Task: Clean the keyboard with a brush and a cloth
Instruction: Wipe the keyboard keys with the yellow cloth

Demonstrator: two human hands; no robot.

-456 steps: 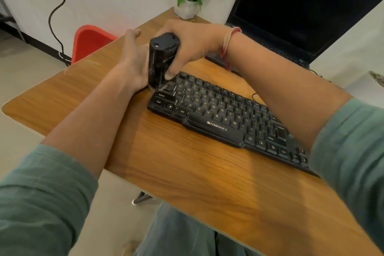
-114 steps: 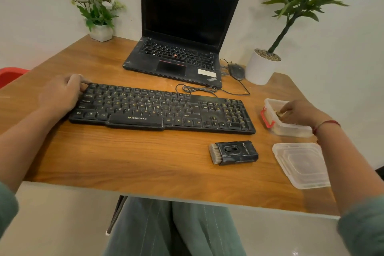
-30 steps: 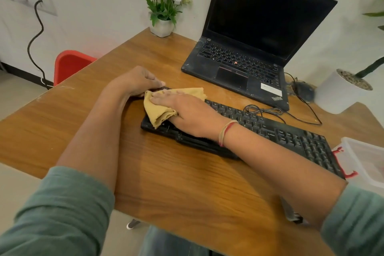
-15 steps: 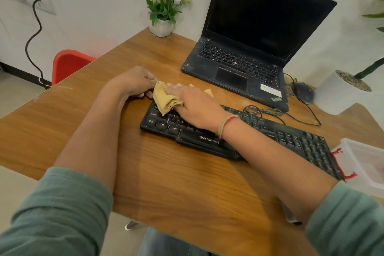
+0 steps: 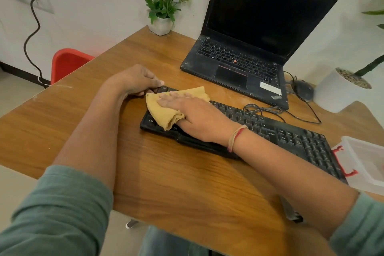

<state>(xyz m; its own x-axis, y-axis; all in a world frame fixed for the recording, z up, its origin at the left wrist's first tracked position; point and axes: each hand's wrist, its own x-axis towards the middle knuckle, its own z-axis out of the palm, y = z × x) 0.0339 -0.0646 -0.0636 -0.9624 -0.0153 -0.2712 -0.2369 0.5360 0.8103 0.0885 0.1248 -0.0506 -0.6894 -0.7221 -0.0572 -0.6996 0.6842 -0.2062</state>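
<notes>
Since half a second ago the right hand (image 5: 199,118) and the cloth (image 5: 164,110) have slid toward the near edge of the keyboard (image 5: 291,137), now covering the brand label on its front rim. The yellow cloth lies bunched over the keyboard's left end, at the centre of the frame. The right hand presses on it with its fingers (image 5: 172,97) laid flat and close together. The left hand (image 5: 135,79), just to the upper left of the cloth, grips the keyboard's far left corner, fingers curled round the edge and thumb on top.

The black keyboard runs diagonally across the wooden desk (image 5: 187,183) toward the lower right. The brush (image 5: 292,213) shows only as a dark sliver behind the right forearm, lower right. An open black laptop (image 5: 239,64) stands at upper right, a small pot of white flowers (image 5: 161,25) at top centre. A clear plastic box (image 5: 365,164) with red clasps sits at the right edge, just beside the keyboard's end.
</notes>
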